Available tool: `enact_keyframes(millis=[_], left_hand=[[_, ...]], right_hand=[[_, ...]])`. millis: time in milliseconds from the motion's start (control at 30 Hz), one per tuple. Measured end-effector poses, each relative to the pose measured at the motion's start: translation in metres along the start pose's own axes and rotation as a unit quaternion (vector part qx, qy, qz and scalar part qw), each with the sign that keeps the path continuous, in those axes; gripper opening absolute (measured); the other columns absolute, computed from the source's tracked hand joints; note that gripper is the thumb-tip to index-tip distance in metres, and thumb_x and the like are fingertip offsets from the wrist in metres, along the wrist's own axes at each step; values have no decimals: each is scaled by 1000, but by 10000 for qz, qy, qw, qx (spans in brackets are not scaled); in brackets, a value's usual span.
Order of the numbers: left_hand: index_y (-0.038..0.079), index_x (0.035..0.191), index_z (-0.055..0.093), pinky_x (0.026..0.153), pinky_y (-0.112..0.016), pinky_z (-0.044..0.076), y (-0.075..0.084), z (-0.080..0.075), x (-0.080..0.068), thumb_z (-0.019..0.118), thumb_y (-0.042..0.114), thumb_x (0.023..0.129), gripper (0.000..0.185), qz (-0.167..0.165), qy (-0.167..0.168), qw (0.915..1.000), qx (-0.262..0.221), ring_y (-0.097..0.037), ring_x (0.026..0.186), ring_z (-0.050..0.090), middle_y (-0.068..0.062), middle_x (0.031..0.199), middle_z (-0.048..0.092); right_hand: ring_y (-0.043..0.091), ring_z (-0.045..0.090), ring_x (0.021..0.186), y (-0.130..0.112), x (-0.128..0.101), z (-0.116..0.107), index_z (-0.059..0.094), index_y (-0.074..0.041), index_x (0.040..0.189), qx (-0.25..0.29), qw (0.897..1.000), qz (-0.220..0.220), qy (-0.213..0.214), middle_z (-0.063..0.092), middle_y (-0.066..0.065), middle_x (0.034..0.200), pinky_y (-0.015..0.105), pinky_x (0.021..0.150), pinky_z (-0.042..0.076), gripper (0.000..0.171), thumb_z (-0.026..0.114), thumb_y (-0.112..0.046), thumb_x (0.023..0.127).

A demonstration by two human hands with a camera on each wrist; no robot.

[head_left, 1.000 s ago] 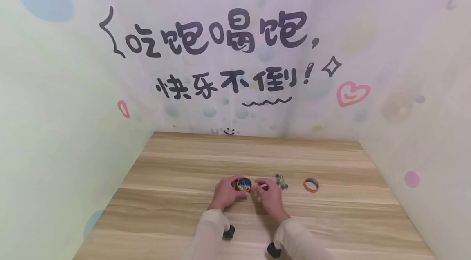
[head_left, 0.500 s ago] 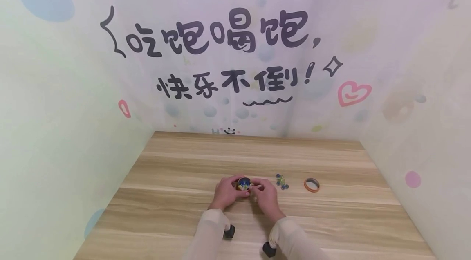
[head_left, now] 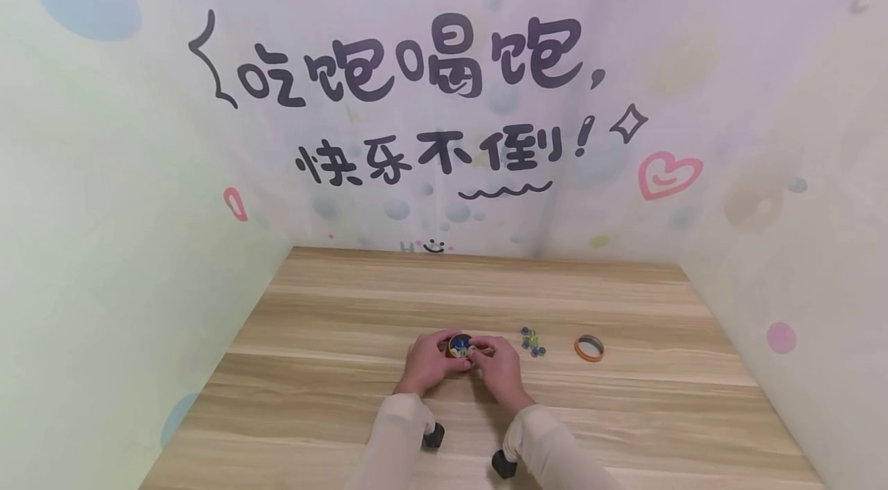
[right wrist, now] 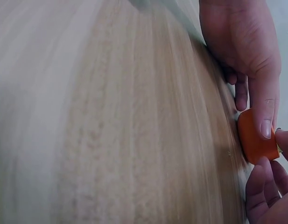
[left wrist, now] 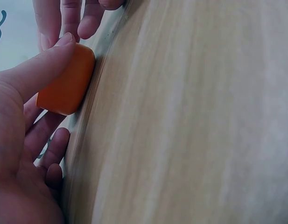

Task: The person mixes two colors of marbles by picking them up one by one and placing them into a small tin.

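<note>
My left hand [head_left: 426,364] grips a small round orange container [left wrist: 69,86], thumb on the near side and fingers behind. It stands on the table, open at the top, with blue and yellow-green marbles [head_left: 460,344] inside. At its right rim is my right hand [head_left: 498,367], fingertips pinched together over the edge. A bit of green shows by those fingertips in the right wrist view, seemingly a marble [right wrist: 280,149], mostly hidden. Several more blue and yellow-green marbles [head_left: 532,340] lie loose on the table to the right of my right hand.
An orange ring-shaped lid [head_left: 589,348] lies farther right on the wood-grain table [head_left: 333,305]. Pale printed walls [head_left: 444,189] enclose the table at the back and both sides.
My right hand has moved left, from beside the container to its rim, and its fingertips now reach over the opening. The left hand and the container have stayed in place.
</note>
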State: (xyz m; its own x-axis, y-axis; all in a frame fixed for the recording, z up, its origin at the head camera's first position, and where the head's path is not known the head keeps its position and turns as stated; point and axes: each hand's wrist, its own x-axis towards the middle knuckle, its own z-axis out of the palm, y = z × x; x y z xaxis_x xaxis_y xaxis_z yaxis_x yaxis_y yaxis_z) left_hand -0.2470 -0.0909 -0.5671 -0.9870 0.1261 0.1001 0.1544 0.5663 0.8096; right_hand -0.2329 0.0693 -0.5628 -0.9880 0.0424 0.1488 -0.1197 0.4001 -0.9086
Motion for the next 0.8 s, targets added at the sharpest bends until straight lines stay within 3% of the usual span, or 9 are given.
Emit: enact_keyframes(millis=[800], left_hand=[[15,121,68,89,-45,48,1,-1,-1,88,36,69,60,-89,-108,9997,-202,-23,104,63,-3,113,69]], right_hand=[[18,61,78,7,2,-8,72,-4,102,-47,9993,128,-334,66,8,95,28,60,53,20,74,-3,83]])
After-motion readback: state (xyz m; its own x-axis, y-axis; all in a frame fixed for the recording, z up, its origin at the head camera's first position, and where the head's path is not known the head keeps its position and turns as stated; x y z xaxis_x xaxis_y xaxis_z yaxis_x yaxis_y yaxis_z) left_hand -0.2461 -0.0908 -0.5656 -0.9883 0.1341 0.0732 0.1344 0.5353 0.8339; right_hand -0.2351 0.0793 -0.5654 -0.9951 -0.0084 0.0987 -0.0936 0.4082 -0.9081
